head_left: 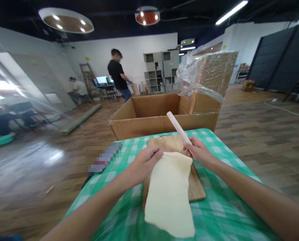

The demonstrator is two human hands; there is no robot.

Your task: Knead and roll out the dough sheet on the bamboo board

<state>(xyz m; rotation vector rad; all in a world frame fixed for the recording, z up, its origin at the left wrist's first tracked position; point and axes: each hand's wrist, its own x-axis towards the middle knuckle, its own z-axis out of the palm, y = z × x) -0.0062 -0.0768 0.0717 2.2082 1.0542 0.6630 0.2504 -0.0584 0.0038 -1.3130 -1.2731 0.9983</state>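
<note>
A pale, flat sheet of dough (171,194) hangs from my left hand (149,161), whose thumb and fingers pinch its top edge. Its lower end reaches toward me, past the near side of a wooden cutting board (198,185). In my right hand (197,150) is a light rolling pin (177,126), gripped at its near end and tilted up to the left. The right hand is just beside the dough's upper right corner; whether it touches the dough I cannot tell. The dough hides much of the board.
A green checked tablecloth (221,197) covers the table. At its left edge lies a blurred-out flat object (105,159). Beyond the table stands a large open cardboard box (144,125), with a plastic-wrapped carton (213,78) at its right. A person (118,73) stands farther back.
</note>
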